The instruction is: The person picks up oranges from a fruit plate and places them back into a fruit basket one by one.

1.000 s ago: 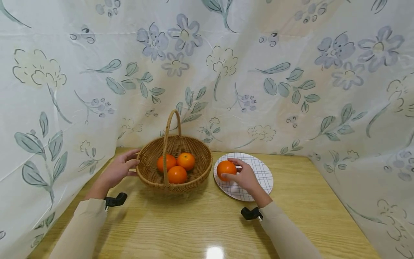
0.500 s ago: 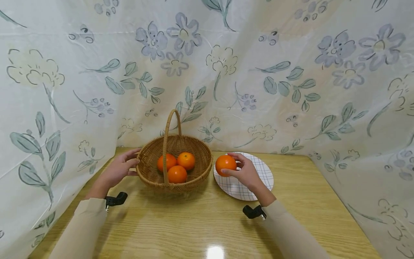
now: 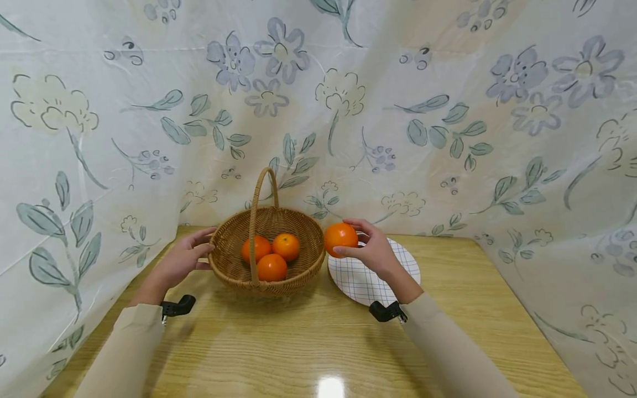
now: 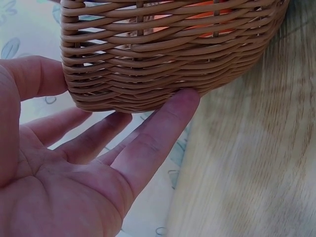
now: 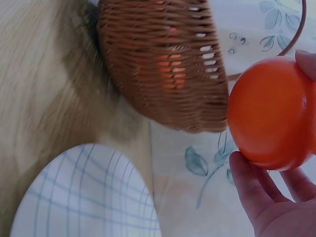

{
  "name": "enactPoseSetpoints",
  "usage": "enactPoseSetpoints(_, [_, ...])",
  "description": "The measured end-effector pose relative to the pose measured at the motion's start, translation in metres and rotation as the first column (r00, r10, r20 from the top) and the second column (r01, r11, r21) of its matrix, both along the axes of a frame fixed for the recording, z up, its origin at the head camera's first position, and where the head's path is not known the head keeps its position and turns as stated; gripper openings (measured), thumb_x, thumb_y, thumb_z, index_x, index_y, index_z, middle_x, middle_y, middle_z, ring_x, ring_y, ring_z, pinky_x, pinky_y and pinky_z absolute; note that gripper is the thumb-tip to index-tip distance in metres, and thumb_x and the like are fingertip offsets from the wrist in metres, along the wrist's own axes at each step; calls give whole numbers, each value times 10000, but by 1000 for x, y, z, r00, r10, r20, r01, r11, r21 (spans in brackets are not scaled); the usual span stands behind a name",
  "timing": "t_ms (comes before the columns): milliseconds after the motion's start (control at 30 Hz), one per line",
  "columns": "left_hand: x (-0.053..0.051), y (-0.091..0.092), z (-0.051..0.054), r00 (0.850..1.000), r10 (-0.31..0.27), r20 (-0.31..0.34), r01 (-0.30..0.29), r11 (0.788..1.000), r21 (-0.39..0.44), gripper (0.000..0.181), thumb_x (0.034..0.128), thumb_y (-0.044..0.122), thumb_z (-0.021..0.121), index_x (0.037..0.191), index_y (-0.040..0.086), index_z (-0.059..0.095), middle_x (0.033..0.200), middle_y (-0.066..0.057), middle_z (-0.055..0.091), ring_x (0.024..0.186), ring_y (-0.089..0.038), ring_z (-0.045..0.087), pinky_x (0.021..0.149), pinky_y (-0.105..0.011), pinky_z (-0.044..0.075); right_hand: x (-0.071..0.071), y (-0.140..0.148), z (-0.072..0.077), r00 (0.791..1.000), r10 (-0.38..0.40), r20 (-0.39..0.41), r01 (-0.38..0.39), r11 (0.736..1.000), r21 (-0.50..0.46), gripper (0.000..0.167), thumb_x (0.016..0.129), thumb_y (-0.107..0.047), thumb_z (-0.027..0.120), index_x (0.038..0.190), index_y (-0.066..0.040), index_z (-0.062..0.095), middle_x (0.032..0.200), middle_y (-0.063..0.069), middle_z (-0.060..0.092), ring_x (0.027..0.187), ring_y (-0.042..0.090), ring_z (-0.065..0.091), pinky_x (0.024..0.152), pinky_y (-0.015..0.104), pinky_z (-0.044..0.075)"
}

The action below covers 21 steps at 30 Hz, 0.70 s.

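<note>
My right hand grips an orange between thumb and fingers. In the head view it is raised over the left side of a checked plate, close to the right rim of a wicker basket. The right wrist view shows the orange beside the basket's wall, overlapping its edge; whether they touch I cannot tell. Inside the basket lie three oranges. My left hand touches the basket's left side, and the left wrist view shows its extended fingers against the woven wall.
The basket's tall arched handle rises over its middle. A wooden table carries everything, with a floral cloth hanging behind and along both sides. Black wrist devices sit at both cuffs.
My right hand has lifted the orange off the plate and carried it up and left toward the basket. The left hand and the basket have stayed nearly still.
</note>
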<state>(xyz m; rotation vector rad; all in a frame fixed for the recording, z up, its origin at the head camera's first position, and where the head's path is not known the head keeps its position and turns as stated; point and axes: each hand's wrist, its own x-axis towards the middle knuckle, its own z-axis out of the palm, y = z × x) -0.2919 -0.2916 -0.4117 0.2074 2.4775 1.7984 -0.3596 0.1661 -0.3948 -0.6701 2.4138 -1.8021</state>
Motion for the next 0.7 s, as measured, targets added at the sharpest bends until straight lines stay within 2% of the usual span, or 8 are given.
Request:
enactPoseSetpoints(267, [0,0,0,1000,0,-3,0,1000,-2,590,1098,114,407,1638,37,182,1551,-366,321,1284,-498,526,866,-405,624,-3,-22,19,999,30,-38,-31,999,-16,641,808,-249,891,1384,-267,611,1361,65,592,1190,314,632,892,429,604])
enactPoseSetpoints(467, [0,-1,-1,1000,1,-1,-1,1000,-4,596,1100,124,414,1641,45,178,1554,-365,321,1278,-489,537,861,-401,624,-7,-42,27,998,51,-40,-53,997,-49,647,800,-195,887,1387,-206,615,1354,99,589,1183,338,622,903,438,599])
enactPoseSetpoints(700, [1,-1,-1,1000,4,-8,-4,1000,-16,594,1101,132,416,1638,37,182,1535,-366,342,1234,-455,586,849,-396,627,-18,-62,30,998,50,-36,-51,998,-36,669,793,-212,893,1395,-178,602,1335,102,599,1136,327,627,893,423,594])
